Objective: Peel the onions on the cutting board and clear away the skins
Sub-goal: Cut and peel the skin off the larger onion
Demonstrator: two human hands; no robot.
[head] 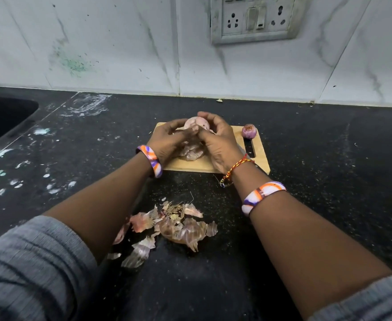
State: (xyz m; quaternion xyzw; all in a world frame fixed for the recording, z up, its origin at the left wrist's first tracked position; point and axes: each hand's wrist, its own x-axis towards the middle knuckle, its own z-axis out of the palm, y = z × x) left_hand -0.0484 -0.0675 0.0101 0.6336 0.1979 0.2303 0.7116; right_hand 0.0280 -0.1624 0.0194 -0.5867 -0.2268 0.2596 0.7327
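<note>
A pale pink onion [196,123] is held just above the wooden cutting board [262,156] between both hands. My left hand [170,141] grips its left side and my right hand [218,140] curls over its top and right side, thumbs meeting at its front. Loose skin [191,152] hangs or lies under the onion on the board. A second, smaller purple onion [249,130] with its top cut sits at the board's far right corner. A heap of dry onion skins [169,225] lies on the black counter between my forearms.
The black stone counter [329,147] carries white smears on its left part. A dark sink [2,119] opens at the far left. A tiled wall with a socket plate [255,18] stands behind the board.
</note>
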